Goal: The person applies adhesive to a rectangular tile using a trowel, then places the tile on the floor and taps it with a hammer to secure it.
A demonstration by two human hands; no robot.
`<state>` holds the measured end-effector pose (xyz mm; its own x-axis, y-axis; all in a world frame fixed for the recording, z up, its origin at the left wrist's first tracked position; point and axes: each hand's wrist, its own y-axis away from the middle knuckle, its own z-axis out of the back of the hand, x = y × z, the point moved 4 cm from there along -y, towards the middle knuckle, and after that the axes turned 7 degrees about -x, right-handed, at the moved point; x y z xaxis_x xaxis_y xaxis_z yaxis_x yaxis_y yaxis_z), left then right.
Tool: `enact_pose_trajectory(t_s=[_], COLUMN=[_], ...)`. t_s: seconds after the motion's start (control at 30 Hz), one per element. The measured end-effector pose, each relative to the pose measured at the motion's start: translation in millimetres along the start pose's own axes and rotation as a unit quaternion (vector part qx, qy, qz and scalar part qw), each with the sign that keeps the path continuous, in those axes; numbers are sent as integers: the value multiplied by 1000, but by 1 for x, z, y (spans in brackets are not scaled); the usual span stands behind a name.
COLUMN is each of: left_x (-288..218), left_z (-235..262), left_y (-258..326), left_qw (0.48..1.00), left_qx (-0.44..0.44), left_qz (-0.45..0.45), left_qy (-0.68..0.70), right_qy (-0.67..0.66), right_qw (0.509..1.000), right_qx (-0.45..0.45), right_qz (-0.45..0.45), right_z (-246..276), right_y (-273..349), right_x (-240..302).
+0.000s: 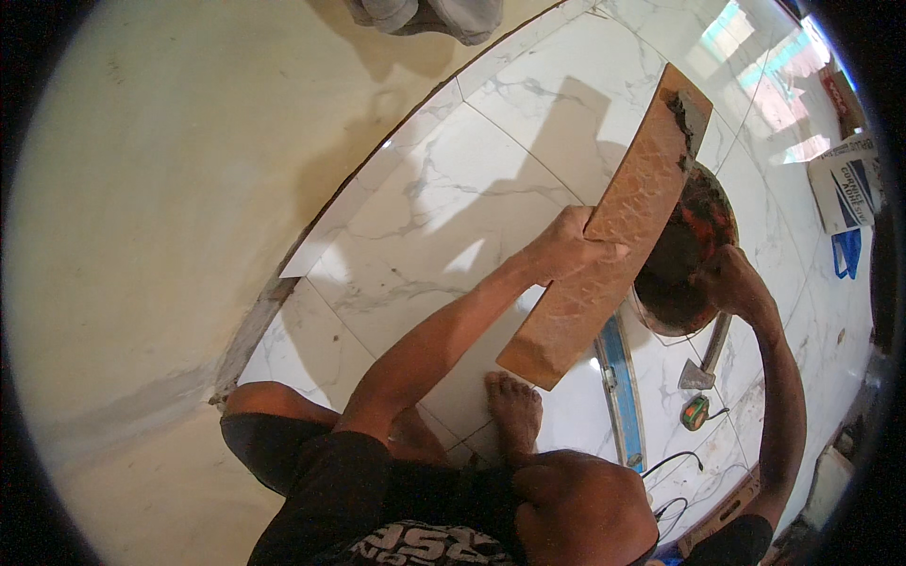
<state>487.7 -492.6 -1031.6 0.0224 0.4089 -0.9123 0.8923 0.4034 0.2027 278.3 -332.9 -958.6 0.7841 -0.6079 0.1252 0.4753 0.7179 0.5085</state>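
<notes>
My left hand (569, 247) grips a long tile strip (613, 236), held with its brown patterned back up, above the white marble-look floor tiles (472, 179). A dab of grey mortar (687, 111) sits on the strip's far end. My right hand (731, 281) reaches into a round pan of dark mortar (694, 250) on the floor; whatever it holds there is hidden. I squat with my bare foot (514, 410) on the tiles.
A blue spirit level (620, 377), a hatchet-like tool (703, 368) and a small tape measure (696, 412) lie on the floor beside the pan. A cream wall (170, 208) rises at left. A white box (843, 184) sits at far right. Another person's clothing (429, 14) shows at top.
</notes>
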Motion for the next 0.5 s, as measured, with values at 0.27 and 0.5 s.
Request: enact_pose_trajectory(t_s=[0.27, 0.5], left_x=[1, -15], left_z=[-6, 1], left_y=[3, 14], left_qw=[999, 997], left_qx=[12, -28], left_qz=[17, 67], left_qy=[36, 8], right_qy=[-198, -292], right_qw=[978, 953], right_qx=[-24, -24], right_qz=[60, -71], right_z=[7, 20], right_y=[27, 72], right_x=[-5, -46])
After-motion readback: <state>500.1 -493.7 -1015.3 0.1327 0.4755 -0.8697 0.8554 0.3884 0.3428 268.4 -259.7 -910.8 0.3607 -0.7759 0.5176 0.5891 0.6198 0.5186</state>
